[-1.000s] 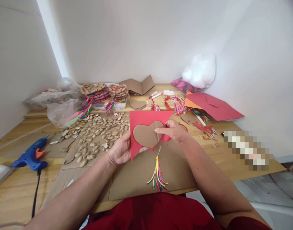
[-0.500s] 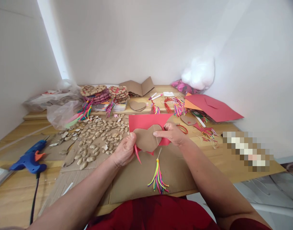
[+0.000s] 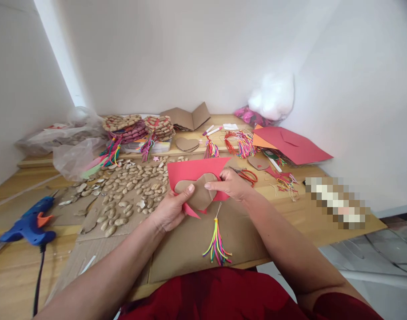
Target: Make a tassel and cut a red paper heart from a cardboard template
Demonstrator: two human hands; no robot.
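A brown cardboard heart (image 3: 200, 195) lies against a sheet of red paper (image 3: 197, 167), both held up between my two hands. My left hand (image 3: 172, 209) grips their left side, its thumb on the heart's face and its fingers behind. On the right, my right hand (image 3: 232, 184) pinches the heart and the paper, thumb pointing left across the heart. Red paper sticks out under the heart's lower edge. Below the hands, a multicoloured tassel (image 3: 217, 244) lies on the brown cardboard (image 3: 180, 253).
Many peanuts (image 3: 123, 182) spread at the left, with a blue glue gun (image 3: 32, 222) beyond them. Peanut-covered pieces (image 3: 121, 123) are stacked at the back. Red-handled scissors (image 3: 250, 176) lie right of my hands. Red sheets (image 3: 297, 146) and tassels (image 3: 245, 144) are behind them.
My left thumb has moved further onto the heart, and the red paper below it has shifted. The view has turned slightly, so the table's things appear further left. More of the scissors shows.
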